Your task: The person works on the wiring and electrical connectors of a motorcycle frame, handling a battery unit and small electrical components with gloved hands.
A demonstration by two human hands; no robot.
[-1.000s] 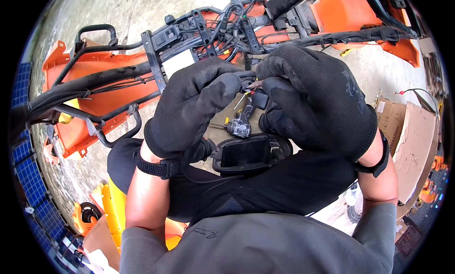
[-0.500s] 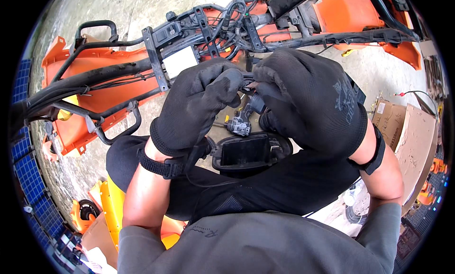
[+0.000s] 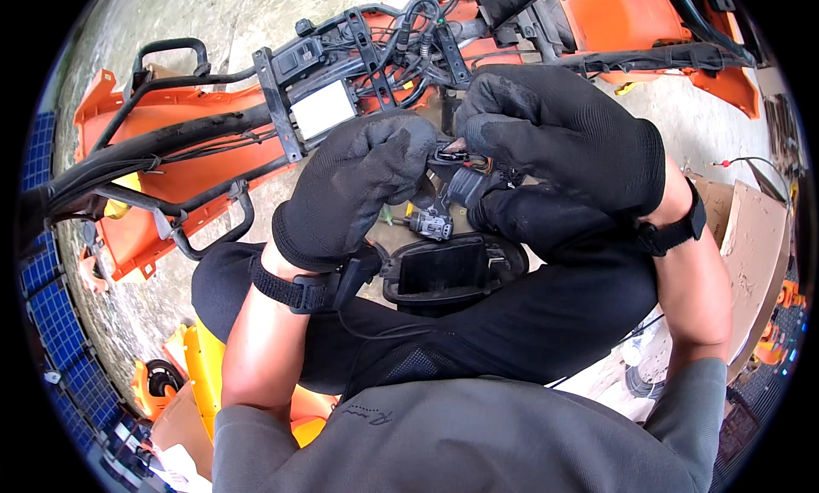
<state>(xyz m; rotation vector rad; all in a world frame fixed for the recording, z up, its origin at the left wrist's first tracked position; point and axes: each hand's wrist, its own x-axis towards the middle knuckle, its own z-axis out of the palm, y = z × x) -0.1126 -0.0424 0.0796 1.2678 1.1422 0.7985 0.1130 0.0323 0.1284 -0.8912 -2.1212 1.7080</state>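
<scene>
Your left hand pinches the small dark part, which lies roughly crosswise between your hands, its free end pointing toward your right hand, whose curled fingers sit just beside it, their hold too hidden to tell.

Vehicle workshop, of assembly or repair type, with a worn concrete floor. Identifying contents: one black tubular vehicle frame, its wiring harness exposed, orange body panels beneath and beside it; one cordless driver, near the frame. Further items: one yellow moulded panel, lower left; one cardboard carton, right; one blue gridded surface, far left, nature unclear
</scene>
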